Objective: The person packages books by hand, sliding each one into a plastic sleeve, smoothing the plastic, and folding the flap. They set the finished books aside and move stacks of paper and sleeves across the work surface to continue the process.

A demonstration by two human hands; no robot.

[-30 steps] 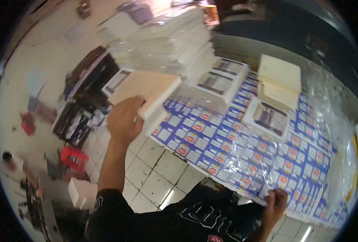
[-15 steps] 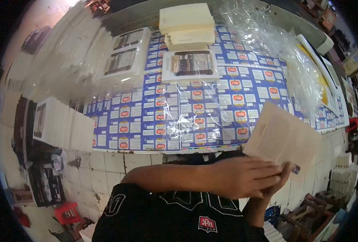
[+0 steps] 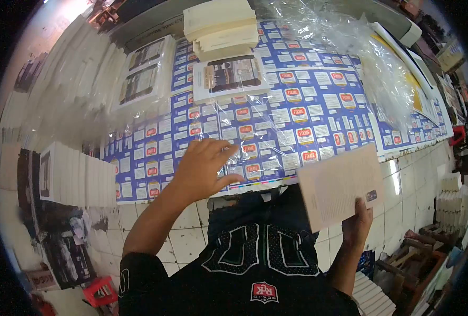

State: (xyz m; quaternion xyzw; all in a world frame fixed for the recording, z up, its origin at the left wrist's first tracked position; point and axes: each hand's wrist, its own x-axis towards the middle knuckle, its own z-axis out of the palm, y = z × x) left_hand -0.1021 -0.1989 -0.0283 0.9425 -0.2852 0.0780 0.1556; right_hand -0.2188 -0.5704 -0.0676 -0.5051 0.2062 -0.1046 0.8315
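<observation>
My right hand [image 3: 358, 221] grips the lower right edge of a book [image 3: 342, 187] with a pale back cover, its thumb on the cover beside a small dark picture. The book is off the front edge of the table. My left hand [image 3: 205, 167] hovers over clear plastic film on the blue printed sheets [image 3: 297, 113], fingers spread, with nothing between them. Beyond it lies a book with a photo cover [image 3: 231, 75], and behind that a stack of cream-coloured pages [image 3: 221, 26].
Wrapped books [image 3: 143, 71] lie at the back left, next to tall plastic-covered stacks [image 3: 68, 79]. A row of books [image 3: 76, 176] stands at the left front edge. Crumpled plastic [image 3: 384, 79] covers the back right. A red stool [image 3: 99, 292] is on the floor.
My left hand has moved away from the book, leftward over the table, and its fingers have spread. The book in my right hand has shifted left and turned. The view has shifted slightly.
</observation>
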